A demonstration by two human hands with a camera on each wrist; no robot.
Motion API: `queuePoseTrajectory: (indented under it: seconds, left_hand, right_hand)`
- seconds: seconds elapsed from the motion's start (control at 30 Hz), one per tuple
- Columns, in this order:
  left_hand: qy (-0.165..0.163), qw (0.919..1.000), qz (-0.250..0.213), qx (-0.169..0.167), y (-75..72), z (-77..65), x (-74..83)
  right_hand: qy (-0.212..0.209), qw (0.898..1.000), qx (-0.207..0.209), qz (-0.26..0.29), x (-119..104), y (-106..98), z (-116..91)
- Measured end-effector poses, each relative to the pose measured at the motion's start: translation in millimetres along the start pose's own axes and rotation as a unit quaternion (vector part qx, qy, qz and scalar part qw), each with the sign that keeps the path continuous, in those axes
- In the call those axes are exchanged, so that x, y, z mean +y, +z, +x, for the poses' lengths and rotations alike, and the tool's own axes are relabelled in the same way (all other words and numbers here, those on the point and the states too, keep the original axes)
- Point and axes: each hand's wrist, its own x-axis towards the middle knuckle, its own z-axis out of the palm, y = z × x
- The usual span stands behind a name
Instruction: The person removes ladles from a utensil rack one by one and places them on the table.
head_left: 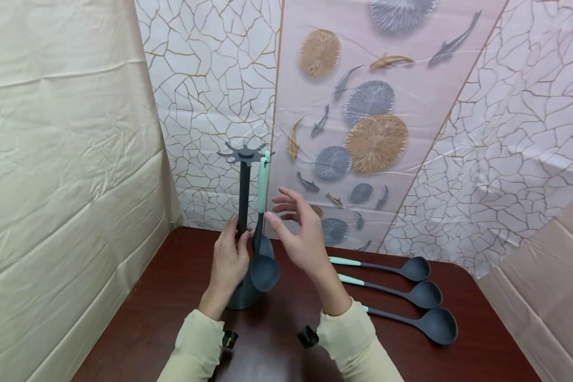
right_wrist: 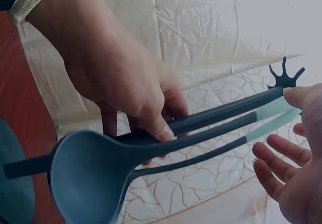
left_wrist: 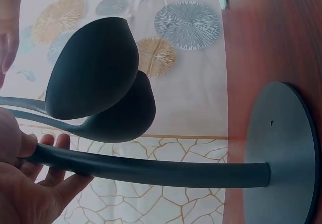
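Mint-handled ladles (head_left: 265, 272) hang from a dark utensil stand (head_left: 244, 193) gripped by the left hand (head_left: 230, 255); the right hand (head_left: 302, 233), loosely spread and free, is beside them.

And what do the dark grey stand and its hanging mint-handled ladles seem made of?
Dark grey stand: probably satin plastic or coated metal; its smooth, soft sheen fits both. Mint-handled hanging ladles: likely matte nylon or silicone, judging by evenly dull bowls.
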Motion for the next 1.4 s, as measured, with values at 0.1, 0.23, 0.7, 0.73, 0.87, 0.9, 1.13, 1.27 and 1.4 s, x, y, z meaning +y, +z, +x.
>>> queuePoseTrajectory:
  seconds: [0.1, 0.23, 0.7, 0.73, 0.87, 0.9, 1.13, 1.27, 1.4]
  left_hand:
    - [-0.002, 1.0000, -0.004, -0.003, 0.5, 1.1, 1.3]
    - [-0.006, 0.9999, -0.005, -0.006, 0.9, 1.7, 2.3]
    - [-0.006, 0.9999, 0.007, -0.010, 2.3, -0.1, 1.0]
    - [-0.008, 0.9999, 0.007, -0.011, 2.2, -0.2, 1.1]
    - [-0.008, 0.9998, 0.007, -0.014, 2.1, 0.1, 1.0]
    - [-0.007, 0.9999, 0.007, -0.012, 1.9, 0.2, 1.0]
    - [-0.003, 0.9999, 0.014, -0.009, -0.1, -0.2, -1.0]
    - [-0.005, 0.9998, 0.016, -0.011, -1.4, 0.1, -0.7]
    - [-0.002, 0.9998, 0.017, -0.008, -1.9, 0.2, 0.2]
  right_hand:
    - [-0.003, 1.000, 0.000, 0.006, -2, 2, 4]
    - [-0.006, 1.000, -0.003, 0.012, -4, 4, 8]
    - [-0.004, 1.000, -0.001, 0.029, -11, 12, 19]
    - [-0.006, 1.000, -0.001, 0.030, -11, 12, 20]
    - [-0.010, 1.000, 0.001, 0.023, -12, 12, 24]
    - [-0.010, 1.000, 0.001, 0.019, -12, 13, 24]
    - [-0.006, 1.000, -0.002, 0.005, -10, 14, 29]
    - [-0.005, 1.000, -0.003, 0.009, -9, 17, 31]
    - [-0.009, 1.000, -0.006, 0.015, -8, 20, 32]
